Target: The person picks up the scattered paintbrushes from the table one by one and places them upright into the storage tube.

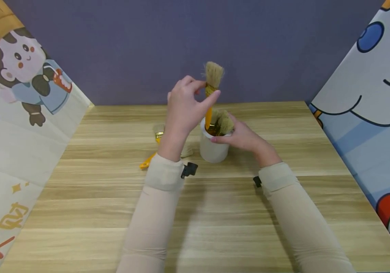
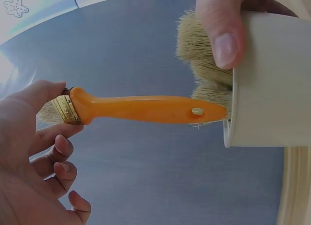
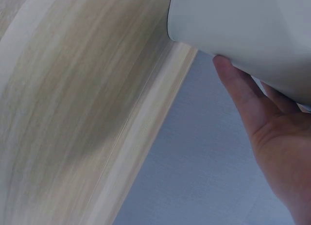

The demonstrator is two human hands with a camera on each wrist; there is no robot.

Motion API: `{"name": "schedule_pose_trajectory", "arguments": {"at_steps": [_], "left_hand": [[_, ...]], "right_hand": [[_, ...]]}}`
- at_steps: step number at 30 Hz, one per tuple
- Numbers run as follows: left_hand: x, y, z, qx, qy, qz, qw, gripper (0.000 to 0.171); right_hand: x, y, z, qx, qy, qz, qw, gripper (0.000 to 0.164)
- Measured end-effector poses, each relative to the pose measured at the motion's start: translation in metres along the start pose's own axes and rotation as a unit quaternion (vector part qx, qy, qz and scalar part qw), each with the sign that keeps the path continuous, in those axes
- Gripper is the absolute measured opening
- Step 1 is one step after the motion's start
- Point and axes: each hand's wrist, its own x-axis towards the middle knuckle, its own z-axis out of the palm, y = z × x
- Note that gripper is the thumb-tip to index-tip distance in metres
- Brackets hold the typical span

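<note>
Head view: your left hand [image 1: 185, 102] pinches the brush [image 1: 213, 74], right hand [image 1: 246, 137] grips the cup [image 1: 214, 149], and that handle [image 1: 208, 116] could snag (other bristles [image 1: 225, 123] crowd the mouth).

- A table [image 1: 236, 227] with a light wood-grain top, streaked in pale and darker tan bands running side to side
- A white cup [image 1: 214, 149], standing upright on the table's farther half
- Left of the cup, paintbrushes [image 1: 158, 139], lying partly hidden: an orange handle [image 1: 147, 161], a gold-coloured ferrule [image 1: 159, 134] and pale bristles [image 1: 187, 152] show
</note>
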Motion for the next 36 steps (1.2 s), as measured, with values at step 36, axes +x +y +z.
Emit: {"name": "schedule_pose_trajectory", "arguments": {"at_steps": [36], "left_hand": [[-0.041, -0.044, 0.043, 0.099, -0.14, -0.062, 0.9832, 0.048]], "right_hand": [[-0.004, -0.005, -0.001, -0.01, 0.004, 0.047, 0.999, 0.116]]}}
